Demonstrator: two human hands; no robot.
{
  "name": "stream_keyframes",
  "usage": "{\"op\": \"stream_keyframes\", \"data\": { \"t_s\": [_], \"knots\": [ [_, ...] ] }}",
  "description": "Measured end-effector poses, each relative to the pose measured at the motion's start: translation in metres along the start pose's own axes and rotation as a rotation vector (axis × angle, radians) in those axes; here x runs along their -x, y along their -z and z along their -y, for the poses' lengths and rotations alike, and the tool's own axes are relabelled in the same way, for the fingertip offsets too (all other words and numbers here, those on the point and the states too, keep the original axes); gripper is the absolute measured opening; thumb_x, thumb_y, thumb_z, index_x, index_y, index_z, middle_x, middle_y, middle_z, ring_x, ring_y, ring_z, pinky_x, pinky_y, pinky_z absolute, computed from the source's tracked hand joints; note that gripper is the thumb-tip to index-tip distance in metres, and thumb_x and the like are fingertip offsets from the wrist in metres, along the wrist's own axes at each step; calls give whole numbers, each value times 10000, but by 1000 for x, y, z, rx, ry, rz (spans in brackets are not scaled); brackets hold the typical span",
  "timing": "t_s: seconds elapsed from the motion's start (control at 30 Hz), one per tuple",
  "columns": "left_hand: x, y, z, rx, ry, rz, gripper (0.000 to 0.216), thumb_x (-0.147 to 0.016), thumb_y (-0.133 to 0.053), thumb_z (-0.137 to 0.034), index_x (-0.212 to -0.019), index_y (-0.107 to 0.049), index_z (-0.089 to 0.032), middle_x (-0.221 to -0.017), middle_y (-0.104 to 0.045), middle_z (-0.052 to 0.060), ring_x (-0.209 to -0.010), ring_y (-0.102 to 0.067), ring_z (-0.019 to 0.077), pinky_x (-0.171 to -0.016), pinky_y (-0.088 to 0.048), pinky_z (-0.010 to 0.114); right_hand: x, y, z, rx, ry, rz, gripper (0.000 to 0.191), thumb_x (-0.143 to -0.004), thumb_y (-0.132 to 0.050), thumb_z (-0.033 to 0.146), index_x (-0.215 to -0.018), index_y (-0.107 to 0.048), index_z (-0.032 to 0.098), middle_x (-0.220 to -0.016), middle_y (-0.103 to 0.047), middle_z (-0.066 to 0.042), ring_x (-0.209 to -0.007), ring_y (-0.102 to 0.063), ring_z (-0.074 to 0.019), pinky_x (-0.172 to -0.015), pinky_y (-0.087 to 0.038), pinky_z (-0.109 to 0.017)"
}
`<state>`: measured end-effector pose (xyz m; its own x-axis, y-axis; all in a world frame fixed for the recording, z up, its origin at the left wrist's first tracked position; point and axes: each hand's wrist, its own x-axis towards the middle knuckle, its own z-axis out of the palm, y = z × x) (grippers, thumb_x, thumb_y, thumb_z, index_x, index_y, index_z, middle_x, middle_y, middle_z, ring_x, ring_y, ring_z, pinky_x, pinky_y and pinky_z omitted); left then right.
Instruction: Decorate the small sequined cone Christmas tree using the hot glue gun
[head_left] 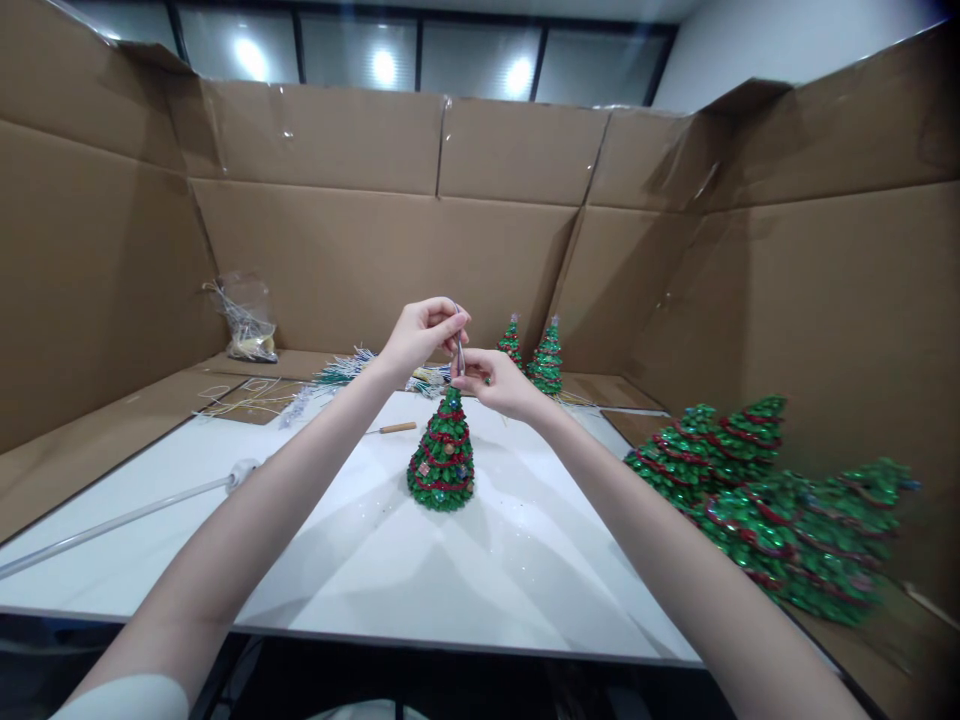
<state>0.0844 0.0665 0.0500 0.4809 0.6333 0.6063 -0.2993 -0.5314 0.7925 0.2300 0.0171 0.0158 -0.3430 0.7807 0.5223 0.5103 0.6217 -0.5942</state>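
Observation:
A small green Christmas tree (pixel 441 462) with red garland and little ornaments stands upright on the white board (pixel 337 560) in front of me. Just above its tip, a thin silvery strand (pixel 460 350) runs nearly vertical between my fingers; its exact kind is hard to make out. My left hand (pixel 429 332) pinches the upper part of the strand. Lower down, my right hand (pixel 495 382) closes on it right by the treetop. Whether the strand touches the tree is hidden by the fingers.
Behind the tree lie a wooden-handled tool (pixel 397 428) and a pile of tinsel stems (pixel 352 368). Two trees (pixel 546 358) stand farther back; several more (pixel 757 500) crowd the right. A white rod (pixel 135 522) lies left, a plastic bag (pixel 251 325) beyond. Cardboard walls (pixel 360 240) surround the board.

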Motion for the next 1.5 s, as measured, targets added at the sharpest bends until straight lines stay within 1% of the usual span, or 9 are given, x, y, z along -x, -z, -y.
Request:
{"op": "stream_keyframes", "data": {
  "t_s": [0.13,0.3,0.47,0.6,0.77,0.87,1.0,1.2,1.5],
  "knots": [
    [1,1,0,-5,2,1,175,-789,-668,-259,-745,-578,-117,-614,-619,2,-489,-535,49,-504,-451,166,-2,0,0,-9,-20,1,70,-694,-547,206,-660,-509,158,-597,-409,32,-550,-332,-95,-527,-263,-247],
    [2,2,1,-18,16,15,190,-783,-678,-273,-749,-578,-115,-612,-614,1,-484,-537,48,-507,-454,168,0,11,3,-71,-35,41,215,-682,-656,348,-706,-588,145,-538,-273,71,-518,-238,-84,-502,-198,-250],
    [4,1,1,-19,18,26,200,-777,-681,-287,-742,-575,-121,-601,-609,0,-482,-538,57,-502,-454,182,2,13,3,-205,-61,-28,312,-714,-647,465,-705,-572,163,-556,-298,61,-528,-232,-85,-502,-180,-257],
    [7,0,2,-28,28,38,202,-758,-693,-293,-738,-583,-124,-582,-590,-10,-490,-535,61,-500,-440,185,2,7,0,-273,-94,-33,327,-693,-679,470,-679,-545,171,-531,-228,84,-509,-181,-75,-490,-158,-253],
    [11,1,-1,-63,42,57,184,-718,-703,-275,-690,-608,-119,-543,-543,-26,-486,-499,64,-489,-393,193,5,5,-1,-365,-120,37,318,-662,-720,442,-696,-570,164,-532,-213,92,-511,-195,-72,-496,-217,-248],
    [12,2,-5,-75,61,65,167,-706,-692,-257,-657,-614,-117,-525,-542,-24,-492,-494,65,-494,-383,192,6,6,1,-396,-114,-21,308,-698,-691,448,-745,-579,165,-551,-216,86,-521,-215,-75,-502,-222,-243],
    [10,2,-5,-69,102,44,144,-690,-694,-232,-646,-627,-113,-535,-540,-24,-495,-481,52,-495,-381,178,5,4,-1,-400,-117,-116,345,-683,-697,474,-677,-534,169,-528,-232,91,-506,-229,-71,-495,-209,-240],
    [9,0,-2,-28,95,-93,176,-723,-693,-282,-689,-628,-122,-566,-549,-23,-476,-473,42,-493,-405,179,3,0,-6,-402,-151,-156,378,-628,-730,498,-685,-556,167,-514,-225,98,-481,-247,-68,-490,-233,-242],
    [8,2,-3,-39,89,-66,167,-708,-699,-256,-652,-611,-125,-553,-546,-28,-472,-475,41,-494,-402,181,2,-4,-5,-342,-101,-166,383,-646,-706,510,-664,-541,165,-501,-222,102,-490,-186,-66,-482,-165,-246]
  ]
}}
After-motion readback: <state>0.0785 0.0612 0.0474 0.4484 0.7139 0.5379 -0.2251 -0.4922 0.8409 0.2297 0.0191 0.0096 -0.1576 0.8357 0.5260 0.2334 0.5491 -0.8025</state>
